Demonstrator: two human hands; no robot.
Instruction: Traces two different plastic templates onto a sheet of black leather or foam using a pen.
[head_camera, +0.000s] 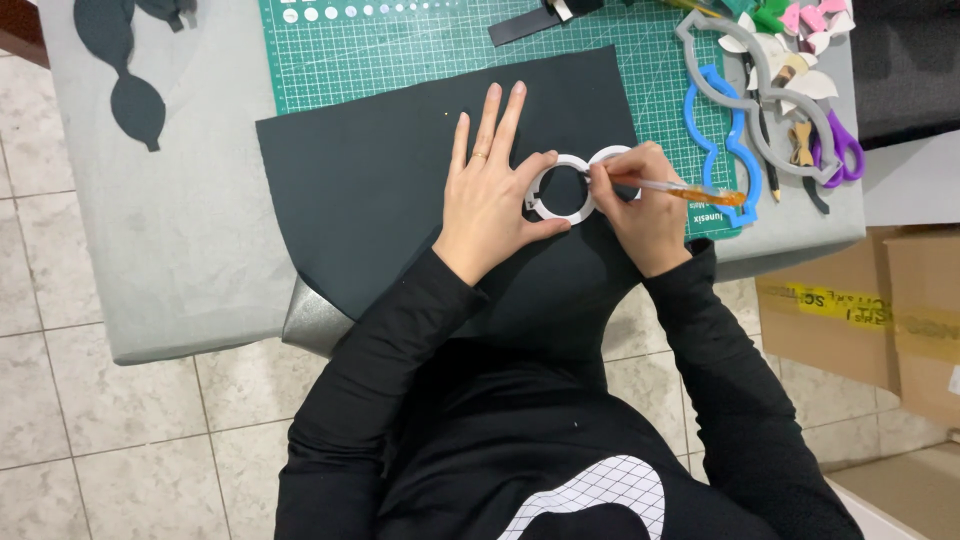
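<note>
A person traces a white two-ring plastic template (562, 190) onto a dark sheet of fabric-like material (370, 180) spread over a green gridded cutting mat (400, 50) on a grey-covered table (180, 250)

The left hand (490, 195) lies flat, fingers spread, thumb and forefinger bracing one ring; the right hand (645, 210) is closed round an orange-barrelled pen (680, 189), its tip at the junction of the rings. Should the left hand's pressure ease, the template could likely slip and skew the line. Counted: one white template, one pen, two spare outline templates, blue (722, 140) and grey (760, 95), and one pair of purple-handled scissors (845, 150)
</note>
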